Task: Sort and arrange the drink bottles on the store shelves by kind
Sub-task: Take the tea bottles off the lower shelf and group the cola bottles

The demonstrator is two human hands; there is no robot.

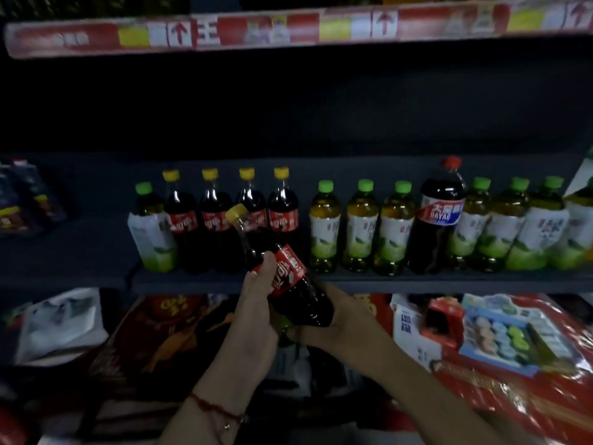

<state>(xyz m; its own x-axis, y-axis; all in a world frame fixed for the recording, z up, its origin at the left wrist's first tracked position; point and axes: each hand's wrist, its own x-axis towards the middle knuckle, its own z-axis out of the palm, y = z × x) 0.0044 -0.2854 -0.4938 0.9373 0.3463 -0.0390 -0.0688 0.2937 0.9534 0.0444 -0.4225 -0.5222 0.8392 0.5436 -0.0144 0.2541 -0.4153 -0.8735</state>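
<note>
A dark cola bottle with a yellow cap and red label is tilted to the left in front of the dark shelf. My left hand grips its label and my right hand cups its base. Behind it on the shelf stand several matching yellow-capped cola bottles. One green-capped tea bottle stands at their left. A row of green-capped tea bottles runs to the right, broken by a bigger red-capped cola bottle.
A red and yellow price strip edges the shelf above. Dark packets lie at the shelf's far left. Below the shelf are snack bags, a white bag and red gift boxes.
</note>
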